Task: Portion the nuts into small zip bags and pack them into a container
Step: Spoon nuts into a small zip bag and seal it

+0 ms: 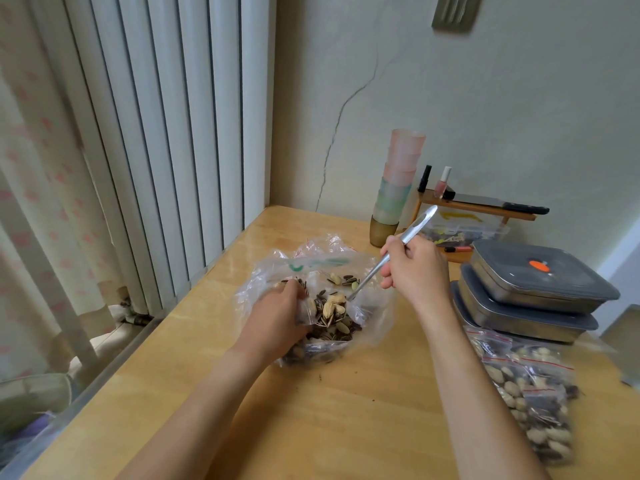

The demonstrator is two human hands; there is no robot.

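Note:
A big clear plastic bag lies open on the wooden table, with mixed nuts and striped seeds in it. My left hand reaches into the bag and holds a small zip bag filled with the mix. My right hand grips a metal spoon by its handle, the bowl end dipping down into the big bag. Several filled small zip bags with red seal lines lie piled at the right. Two lidded steel containers are stacked behind that pile.
A stack of pastel cups stands by the wall. Beside it a small wooden shelf carries nail polish bottles and a knife, with a clear box beneath. A white radiator and a curtain border the table's left edge.

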